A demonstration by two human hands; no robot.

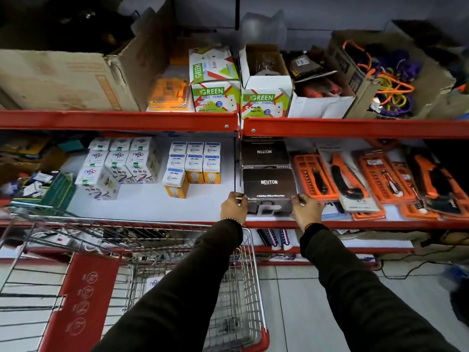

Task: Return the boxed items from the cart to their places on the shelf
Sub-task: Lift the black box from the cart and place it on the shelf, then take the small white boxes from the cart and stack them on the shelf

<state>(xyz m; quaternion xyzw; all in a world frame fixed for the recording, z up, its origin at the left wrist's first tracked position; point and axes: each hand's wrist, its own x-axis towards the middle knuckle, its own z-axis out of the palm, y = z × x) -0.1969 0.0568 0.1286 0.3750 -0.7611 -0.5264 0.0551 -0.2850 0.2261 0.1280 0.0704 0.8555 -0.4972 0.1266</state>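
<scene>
Both hands grip the front black Neuton box (269, 191), the left hand (233, 207) on its left side and the right hand (305, 208) on its right. The box sits on the white shelf (152, 207), touching a second Neuton box (264, 153) behind it and above the wire cart (193, 250).

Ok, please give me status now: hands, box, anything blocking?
Left hand and right hand grip front Neuton box on the shelf. Second Neuton box behind. Orange tool packs close at right.
</scene>
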